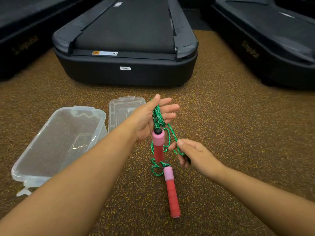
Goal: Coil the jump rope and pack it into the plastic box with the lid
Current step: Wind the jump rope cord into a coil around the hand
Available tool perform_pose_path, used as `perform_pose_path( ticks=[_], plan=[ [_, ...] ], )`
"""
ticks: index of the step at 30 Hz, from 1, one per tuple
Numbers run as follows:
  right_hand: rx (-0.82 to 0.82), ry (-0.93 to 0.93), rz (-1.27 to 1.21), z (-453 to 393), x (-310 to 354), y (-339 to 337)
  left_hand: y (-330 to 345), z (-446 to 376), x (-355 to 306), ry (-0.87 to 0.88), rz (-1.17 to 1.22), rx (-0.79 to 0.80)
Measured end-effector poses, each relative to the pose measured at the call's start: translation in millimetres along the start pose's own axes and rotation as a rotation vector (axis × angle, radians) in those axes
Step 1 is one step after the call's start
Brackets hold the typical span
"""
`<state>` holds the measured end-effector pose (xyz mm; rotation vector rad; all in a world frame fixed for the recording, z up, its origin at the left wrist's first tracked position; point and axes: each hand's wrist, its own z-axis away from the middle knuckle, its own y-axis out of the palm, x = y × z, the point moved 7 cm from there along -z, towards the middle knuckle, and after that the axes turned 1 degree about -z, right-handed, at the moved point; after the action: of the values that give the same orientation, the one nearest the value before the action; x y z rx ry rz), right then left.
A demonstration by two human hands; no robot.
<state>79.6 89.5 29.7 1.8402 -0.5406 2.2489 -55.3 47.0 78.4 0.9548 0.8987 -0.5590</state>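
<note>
My left hand (150, 118) is raised over the floor with several loops of the green jump rope (157, 116) wound around its palm. One pink and red handle (158, 144) hangs down from those loops. My right hand (192, 155) pinches a strand of the rope just below and to the right. The second pink and red handle (171, 189) lies on the floor, with a loose loop of rope beside its top. The clear plastic box (56, 142) stands open at the left, with its clear lid (122, 111) flat on the floor behind my left hand.
The floor (238, 133) is brown speckled rubber. A black treadmill (126, 48) stands straight ahead beyond the lid, with two more treadmills at the far left and far right.
</note>
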Motion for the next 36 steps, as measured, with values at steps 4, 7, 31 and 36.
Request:
perform_pose_path(
  ticks=[4,7,31,36],
  plan=[
    [-0.030,-0.012,0.014,2.8,-4.1,-1.5,-6.6,0.0,-5.5,0.029,0.003,-0.038],
    [-0.049,-0.034,0.104,5.3,-7.4,-2.6,-10.7,-1.6,-8.6,0.069,0.029,-0.072],
    [-0.263,-0.490,0.537,-4.8,108.9,-39.9,25.6,29.4,35.3,-0.452,-0.488,0.456],
    [-0.328,-0.301,0.387,-18.0,79.6,-57.5,53.1,40.3,18.0,-0.356,-0.432,0.576]
  ],
)
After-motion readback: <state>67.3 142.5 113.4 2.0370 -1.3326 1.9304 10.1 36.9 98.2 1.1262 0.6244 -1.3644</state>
